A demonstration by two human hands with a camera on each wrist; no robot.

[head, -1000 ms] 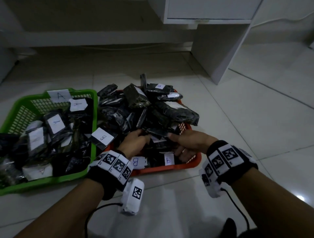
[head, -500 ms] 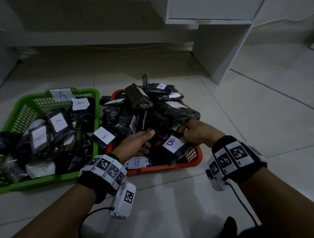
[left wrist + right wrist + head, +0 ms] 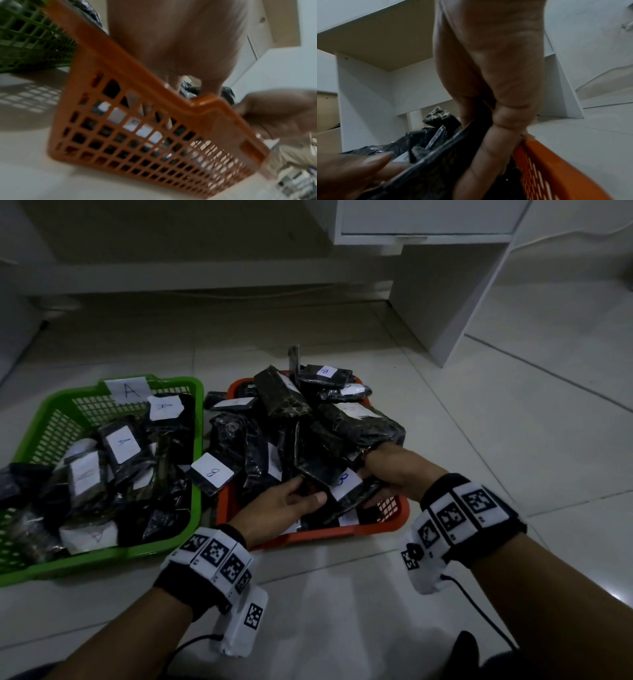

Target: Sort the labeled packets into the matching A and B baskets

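An orange basket [image 3: 342,534] is heaped with black packets bearing white B labels. My right hand [image 3: 383,470] grips one black packet by its right end; its B label [image 3: 346,484] faces up, half covered by another packet. My left hand [image 3: 301,494] meets the same packet's left end, with the thumb and fingers closing on it. In the right wrist view my right hand's fingers [image 3: 496,128] curl round the dark packet [image 3: 436,169], and the left hand's fingers [image 3: 368,165] lie against it. The left wrist view shows the basket wall [image 3: 137,75] below my left hand [image 3: 171,40].
A green basket [image 3: 102,556] marked A sits left of the orange one, holding several A-labelled packets. One B packet [image 3: 212,472] lies across the gap between the baskets. A white desk leg [image 3: 445,302] stands behind on the right. The floor is pale tile.
My right hand pulled a B-labelled packet up from the front of the pile. The left hand shifted right and closed on that packet's other end.
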